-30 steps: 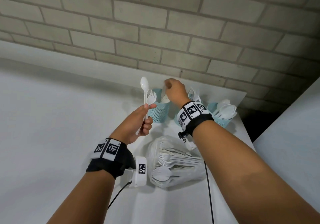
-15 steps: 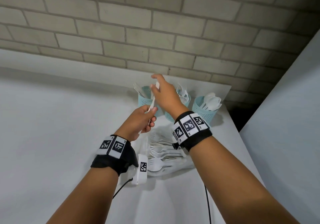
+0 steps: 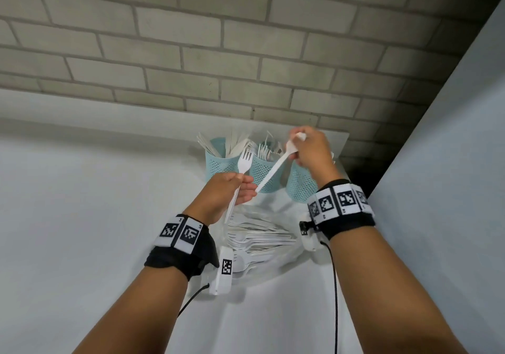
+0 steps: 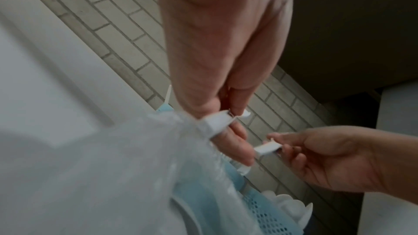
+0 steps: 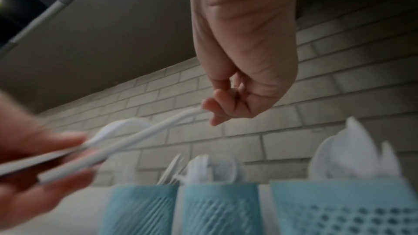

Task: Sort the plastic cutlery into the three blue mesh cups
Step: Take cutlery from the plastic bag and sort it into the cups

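My left hand grips a white plastic fork by its handle, tines up, in front of the cups. My right hand pinches a white spoon near its bowl, above the right blue mesh cup. The spoon's handle slants down-left and ends at my left fingertips. The left cup holds knives and the middle cup holds forks. In the right wrist view the spoon runs from my right hand towards my left hand. The fork handle crosses my left fingers.
A clear bag of loose white cutlery lies on the white table between my wrists. The cups stand against a grey brick wall. A pale panel rises at the right, with a dark gap beside the right cup.
My right hand has taken the spoon from my left hand and drawn it up and right towards the right cup. My left hand keeps only the fork.
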{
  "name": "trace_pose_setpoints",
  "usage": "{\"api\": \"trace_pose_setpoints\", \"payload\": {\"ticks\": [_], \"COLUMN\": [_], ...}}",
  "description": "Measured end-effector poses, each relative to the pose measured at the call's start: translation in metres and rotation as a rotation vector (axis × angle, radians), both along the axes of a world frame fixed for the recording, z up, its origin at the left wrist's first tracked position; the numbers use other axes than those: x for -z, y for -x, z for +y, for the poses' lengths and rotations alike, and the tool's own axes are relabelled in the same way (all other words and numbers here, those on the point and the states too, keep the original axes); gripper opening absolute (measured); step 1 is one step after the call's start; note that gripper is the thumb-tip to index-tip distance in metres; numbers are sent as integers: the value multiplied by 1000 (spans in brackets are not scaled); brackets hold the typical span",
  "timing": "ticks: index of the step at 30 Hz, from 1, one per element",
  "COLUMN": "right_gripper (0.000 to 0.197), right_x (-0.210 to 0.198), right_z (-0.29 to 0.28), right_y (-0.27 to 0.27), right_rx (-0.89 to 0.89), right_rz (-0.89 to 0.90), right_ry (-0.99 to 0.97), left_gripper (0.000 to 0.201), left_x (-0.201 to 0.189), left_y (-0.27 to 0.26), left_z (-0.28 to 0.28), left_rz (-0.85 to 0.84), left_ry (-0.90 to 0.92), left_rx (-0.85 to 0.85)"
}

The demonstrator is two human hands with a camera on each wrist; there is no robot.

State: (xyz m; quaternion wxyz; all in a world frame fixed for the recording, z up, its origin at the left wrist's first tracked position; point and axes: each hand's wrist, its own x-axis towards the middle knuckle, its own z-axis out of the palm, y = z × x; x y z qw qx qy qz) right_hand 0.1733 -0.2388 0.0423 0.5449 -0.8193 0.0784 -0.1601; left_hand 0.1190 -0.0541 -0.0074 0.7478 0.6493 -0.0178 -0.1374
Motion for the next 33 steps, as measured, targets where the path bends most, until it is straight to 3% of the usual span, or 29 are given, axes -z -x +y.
{"api": "trace_pose_setpoints", "payload": {"ticks": [5,8,13,17,24,31,33], "right_gripper": [24,30,21,26,29,27,27], "right_x": [-19,-12,24,58,71,78,78], "right_z": [-39,-47,-49,-52,-45,-46,-47], "right_y": [7,8,-5,-14,-11,-10,-11], "right_rx": [486,558,523,305,319,328,335], "right_rz": [-392,-491,-541,-178,-246,-406,-430], "right_ry": [70,213,496,747,647,666,659], "left_gripper": [32,38,26,28,23,48,46], "left_x": [-27,-50,-73,-87,-90,-46,-41], "left_y": [-12,-23,-48,-65,-91,-109,-115], "left_z": [-14,-25,-39,-46,-61,-68,-68], "left_rz": [-125,-212,-255,-369,-518,-558,-590], "left_ry": [73,108,240,253,197,-72,-149], "left_rx": [8,23,40,-89,-225,-188,-177]}}
